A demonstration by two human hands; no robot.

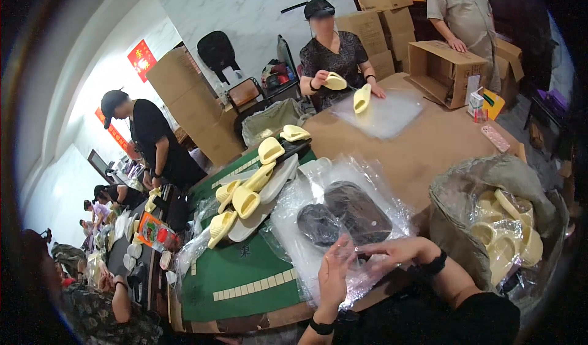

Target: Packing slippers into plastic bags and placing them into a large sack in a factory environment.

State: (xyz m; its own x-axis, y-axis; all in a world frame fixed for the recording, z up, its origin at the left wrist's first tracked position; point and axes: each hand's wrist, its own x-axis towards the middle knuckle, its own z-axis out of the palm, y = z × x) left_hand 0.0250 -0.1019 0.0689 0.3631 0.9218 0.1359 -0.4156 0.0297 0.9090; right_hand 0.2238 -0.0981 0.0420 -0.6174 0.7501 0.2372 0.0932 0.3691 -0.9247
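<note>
A pair of dark slippers (357, 205) lies side by side on a stack of clear plastic bags (286, 213) in front of me. Shiny film covers part of the pair. My left hand (334, 274) is raised at the near edge of the bags, its fingers stretched upward and close to the film. Across from it, my right hand (398, 252) reaches left, with fingers extended along the near end of the slippers. Both hands touch or nearly touch the loose plastic; I cannot tell whether any is pinched. Yellow slippers (246, 202) lie heaped on grey ones to the left.
A lined bin (456, 213) of bagged yellow slippers stands at my right. Opposite, a person (335, 54) handles yellow slippers above clear bags. An open carton (444, 72) and a pink phone (495, 138) sit at the table's far right. Pale tiles (254, 285) line the green mat.
</note>
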